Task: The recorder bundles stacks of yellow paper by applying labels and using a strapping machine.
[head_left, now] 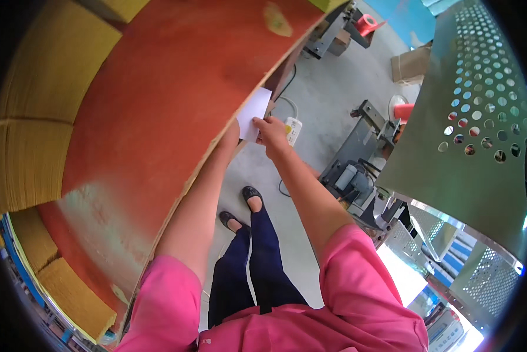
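Observation:
A white sheet of paper [255, 108] stands at the edge of the red tabletop [169, 94], beyond my two forearms. My right hand [271, 135] is closed on the sheet's lower right corner, with the thumb lying over its white face. My left hand [233, 131] reaches in beside the sheet at the table edge. Its fingers are hidden, so I cannot see whether they hold the paper. Brown board-like edges show just behind the sheet, partly covered by it.
Yellowish stacks [52, 70] line the table's left side. A white power strip [293, 130] with a cable is just right of my right hand. Further right are a dark machine with a motor [354, 182] and a large perforated metal panel [451, 158]. A cardboard box [410, 66] stands behind.

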Tool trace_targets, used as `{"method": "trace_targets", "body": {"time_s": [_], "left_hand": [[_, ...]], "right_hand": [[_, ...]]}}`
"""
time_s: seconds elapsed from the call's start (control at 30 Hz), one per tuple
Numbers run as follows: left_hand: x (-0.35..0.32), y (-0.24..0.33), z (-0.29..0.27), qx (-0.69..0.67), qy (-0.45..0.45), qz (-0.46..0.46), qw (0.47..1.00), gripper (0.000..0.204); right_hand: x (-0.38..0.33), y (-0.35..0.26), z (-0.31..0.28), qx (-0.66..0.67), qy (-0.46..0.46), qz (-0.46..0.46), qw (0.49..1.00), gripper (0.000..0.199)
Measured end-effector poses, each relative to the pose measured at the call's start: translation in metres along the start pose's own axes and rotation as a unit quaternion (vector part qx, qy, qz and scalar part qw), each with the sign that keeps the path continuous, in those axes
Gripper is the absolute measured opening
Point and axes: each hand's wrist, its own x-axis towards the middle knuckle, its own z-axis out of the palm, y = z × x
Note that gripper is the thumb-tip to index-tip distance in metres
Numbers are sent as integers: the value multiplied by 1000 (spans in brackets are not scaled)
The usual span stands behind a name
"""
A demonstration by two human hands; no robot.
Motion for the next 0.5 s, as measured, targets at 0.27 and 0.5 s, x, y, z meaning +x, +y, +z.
{"method": "trace_targets", "body": {"time_s": [0.27,0.5], "left_hand": [[-29,-34,30,-5,64,145,987,45],[-69,-69,6,-458,-146,-92,872,38]], "right_hand": [[-16,13,-27,20,-15,-64,998,14],[-102,16,-35,10,-120,-53,991,17]]}}
